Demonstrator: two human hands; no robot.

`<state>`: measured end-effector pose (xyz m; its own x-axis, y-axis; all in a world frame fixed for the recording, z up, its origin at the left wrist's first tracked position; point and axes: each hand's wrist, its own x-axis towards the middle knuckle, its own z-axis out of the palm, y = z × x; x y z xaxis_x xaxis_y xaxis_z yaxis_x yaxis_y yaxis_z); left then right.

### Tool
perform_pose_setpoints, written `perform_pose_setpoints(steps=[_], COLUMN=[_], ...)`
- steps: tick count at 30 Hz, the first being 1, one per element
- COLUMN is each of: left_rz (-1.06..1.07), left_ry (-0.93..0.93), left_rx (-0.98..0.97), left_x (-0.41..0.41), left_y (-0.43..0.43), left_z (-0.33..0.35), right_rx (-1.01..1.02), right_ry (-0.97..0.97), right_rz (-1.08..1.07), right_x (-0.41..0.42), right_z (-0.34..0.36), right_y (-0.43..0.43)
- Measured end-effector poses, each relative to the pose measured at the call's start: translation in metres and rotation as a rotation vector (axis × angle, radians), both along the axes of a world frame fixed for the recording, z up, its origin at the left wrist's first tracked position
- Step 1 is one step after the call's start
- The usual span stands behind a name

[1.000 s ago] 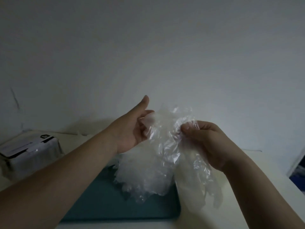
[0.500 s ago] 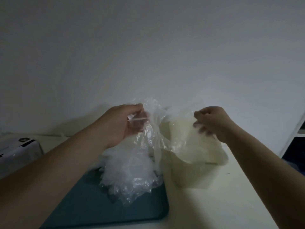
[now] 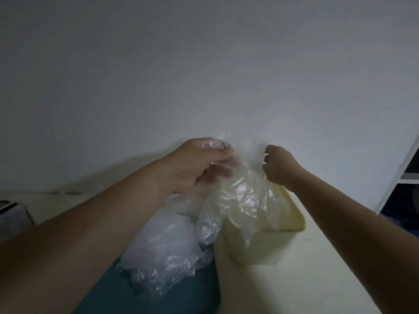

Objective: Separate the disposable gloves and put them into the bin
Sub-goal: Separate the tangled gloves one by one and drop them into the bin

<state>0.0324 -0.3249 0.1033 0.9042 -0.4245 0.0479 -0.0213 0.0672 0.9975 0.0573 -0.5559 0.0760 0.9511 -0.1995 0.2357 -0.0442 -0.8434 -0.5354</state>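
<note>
Separation is the step in hand: the left hand (image 3: 195,164) clutches a bunch of clear disposable gloves (image 3: 213,218), while the right hand (image 3: 277,168) pinches one glove (image 3: 251,196) over the pale bin (image 3: 299,220). Next it must be pulled free and dropped in. A heap (image 3: 167,250) waits on the teal tray (image 3: 199,295).

Place: a plain indoor room with a simple work spot; whether home or office I cannot tell.
Wall: a bare white wall (image 3: 204,64) right behind my bench (image 3: 328,257).
Bench: cream and smooth, running from me to the wall.
On it: a teal tray (image 3: 199,291) near left under a heap of clear disposable gloves (image 3: 167,245), with a cream bin (image 3: 260,250) just right of it.
Far left: a white box (image 3: 11,216), cut by the edge.
Far right: a white shelf unit (image 3: 405,168).
Light: dim, greyish.
</note>
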Motion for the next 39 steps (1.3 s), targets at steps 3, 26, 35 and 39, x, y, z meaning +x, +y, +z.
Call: perform_pose_setpoints(steps=[3,26,35,39], left_rz=[0.052,0.272,0.137,-0.009], left_ry=[0.022,0.016,-0.481,-0.497], left_rx=[0.046,0.343,0.922,1.463], left_x=[0.023,0.029,-0.019,-0.041], left_y=[-0.032,-0.031,0.049,0.085], left_z=[-0.019,-0.030,-0.037,-0.066], right_rx=[0.297,-0.512,-0.631,-0.507], right_ry=[-0.031,0.683,0.676,0.239], right_rz=[-0.041,0.330,0.256,0.214], right_x=[-0.018,-0.025,-0.054,-0.069], right_z=[0.009,-0.041,0.015,0.021], right_y=[-0.020,0.050,0.071,0.101])
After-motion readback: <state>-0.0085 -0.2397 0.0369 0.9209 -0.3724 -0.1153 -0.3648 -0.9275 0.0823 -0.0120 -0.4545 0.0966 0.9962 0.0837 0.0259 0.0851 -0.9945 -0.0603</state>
